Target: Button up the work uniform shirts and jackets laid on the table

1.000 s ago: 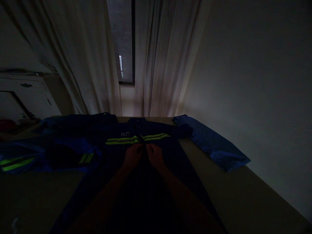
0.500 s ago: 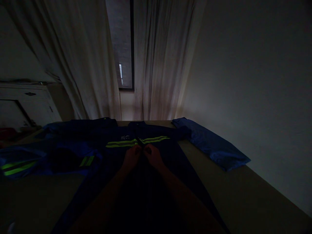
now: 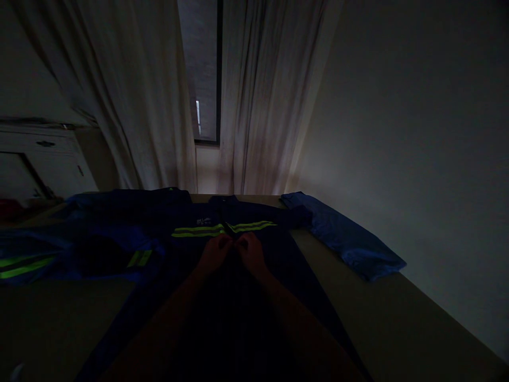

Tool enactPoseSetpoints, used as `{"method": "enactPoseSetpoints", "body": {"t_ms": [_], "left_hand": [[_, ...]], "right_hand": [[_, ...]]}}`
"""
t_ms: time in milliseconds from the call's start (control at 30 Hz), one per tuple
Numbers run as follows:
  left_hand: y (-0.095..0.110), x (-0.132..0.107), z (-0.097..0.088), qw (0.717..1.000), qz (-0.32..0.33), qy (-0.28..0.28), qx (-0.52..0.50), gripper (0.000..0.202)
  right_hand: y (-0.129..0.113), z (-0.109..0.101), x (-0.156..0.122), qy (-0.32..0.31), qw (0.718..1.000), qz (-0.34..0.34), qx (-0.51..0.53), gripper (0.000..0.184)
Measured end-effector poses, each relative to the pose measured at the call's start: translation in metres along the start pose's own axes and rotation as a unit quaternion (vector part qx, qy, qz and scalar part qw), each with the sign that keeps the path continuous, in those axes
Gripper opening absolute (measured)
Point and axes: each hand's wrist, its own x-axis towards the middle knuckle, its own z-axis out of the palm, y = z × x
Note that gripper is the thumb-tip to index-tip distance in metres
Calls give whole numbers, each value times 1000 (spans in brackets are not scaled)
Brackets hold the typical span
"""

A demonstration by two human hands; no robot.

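Note:
A dark blue work jacket (image 3: 262, 212) with yellow-green reflective stripes lies spread out in front of me, its collar at the far end. Over its front opening, just below the chest stripes, my left hand (image 3: 217, 252) and my right hand (image 3: 250, 252) are close together. Both hands have their fingers pinched on the jacket's front edges. Whether a button or a zip is between the fingertips is too dark to make out.
More blue clothing with reflective stripes (image 3: 115, 249) lies to the left. Along the wall on the right is a folded blue garment (image 3: 345, 239). Curtains (image 3: 262, 106) hang at the window behind, and a white cabinet (image 3: 43, 164) stands at the far left.
My hands stay at the jacket's front and have come slightly closer together at the fingertips. The view has shifted a little; the clothes lie as before.

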Motion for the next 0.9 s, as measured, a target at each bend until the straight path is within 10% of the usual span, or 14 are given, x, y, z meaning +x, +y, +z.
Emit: {"method": "enactPoseSetpoints", "body": {"t_ms": [333,900], "left_hand": [[9,-7,-4,998,48,-32,22,21],[10,-13,0,971,82,-13,222,20]], "right_hand": [[18,6,12,-14,985,114,125,11],[11,-5,8,-63,992,50,100,35]]}}
